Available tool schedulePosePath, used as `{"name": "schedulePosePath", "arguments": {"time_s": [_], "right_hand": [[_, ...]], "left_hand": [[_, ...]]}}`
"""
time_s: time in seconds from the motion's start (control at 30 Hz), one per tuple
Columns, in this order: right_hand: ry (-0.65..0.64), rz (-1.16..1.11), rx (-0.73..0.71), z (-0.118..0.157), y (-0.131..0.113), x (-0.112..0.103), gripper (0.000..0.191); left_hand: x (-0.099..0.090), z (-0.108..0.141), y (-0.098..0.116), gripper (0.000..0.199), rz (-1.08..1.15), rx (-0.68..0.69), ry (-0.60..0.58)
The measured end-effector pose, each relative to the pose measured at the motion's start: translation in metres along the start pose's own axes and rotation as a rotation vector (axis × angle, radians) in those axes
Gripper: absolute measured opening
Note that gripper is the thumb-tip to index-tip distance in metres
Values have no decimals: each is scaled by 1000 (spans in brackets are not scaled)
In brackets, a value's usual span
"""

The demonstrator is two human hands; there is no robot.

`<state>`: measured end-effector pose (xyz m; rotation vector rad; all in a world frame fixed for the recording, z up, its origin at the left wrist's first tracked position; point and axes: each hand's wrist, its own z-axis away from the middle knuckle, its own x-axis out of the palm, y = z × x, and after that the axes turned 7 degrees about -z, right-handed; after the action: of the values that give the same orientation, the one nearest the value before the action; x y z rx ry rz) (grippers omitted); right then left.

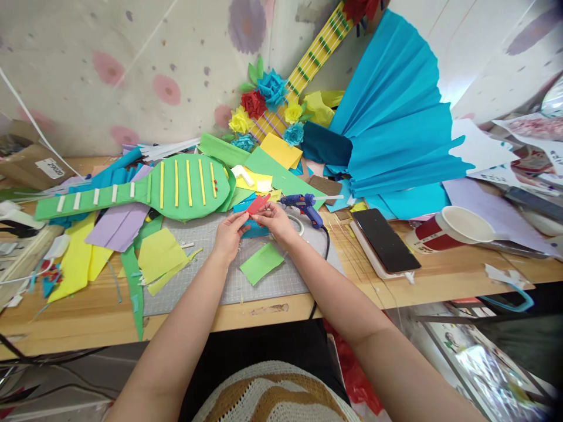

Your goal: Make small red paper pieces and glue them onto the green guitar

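Note:
Above the grey cutting mat [176, 287], my left hand [229, 234] and my right hand [276, 221] meet, both pinching a small piece of red paper [258, 204]. Its upper end sticks out between the fingers; the rest is covered by them. Blue paper [255, 230] lies just under the hands. A green paper rectangle [263, 262] rests on the mat below them. Beyond my right hand lies a blue glue gun [308, 205] with a white stick in it. To the left is a green paper guitar shape [189, 187] with yellow strips.
Yellow-green paper [162, 258] and purple sheets [118, 225] lie on the left. At right are a black phone [387, 240] and a paper cup [453, 228]. Pleated blue paper [396, 111] and a flower-decorated yellow guitar [308, 64] lean at the wall. The glue gun's cord [328, 243] runs over the table edge.

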<state>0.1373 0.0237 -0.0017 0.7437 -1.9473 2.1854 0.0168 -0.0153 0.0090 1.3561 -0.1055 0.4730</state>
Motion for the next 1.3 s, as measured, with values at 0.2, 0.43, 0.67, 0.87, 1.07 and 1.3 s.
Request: {"name": "schedulePosePath", "arguments": {"time_s": [0.2, 0.43, 0.67, 0.87, 1.07, 1.3], "right_hand": [[-37, 64, 2, 4, -2, 3, 50], [-64, 8, -19, 5, -2, 1, 49], [-68, -2, 5, 5, -2, -1, 51], [-89, 12, 14, 6, -3, -2, 53], [-121, 75, 2, 6, -1, -4, 50], [-87, 250, -114, 4, 4, -8, 43]], "left_hand": [[-2, -2, 0, 20, -34, -1, 48], [-2, 0, 3, 22, -40, -37, 50], [-3, 1, 6, 26, -69, -18, 36], [-3, 1, 2, 29, -204, 51, 122], [-4, 1, 2, 30, -314, 112, 148], [-11, -2, -3, 16, -592, 324, 136]]}}
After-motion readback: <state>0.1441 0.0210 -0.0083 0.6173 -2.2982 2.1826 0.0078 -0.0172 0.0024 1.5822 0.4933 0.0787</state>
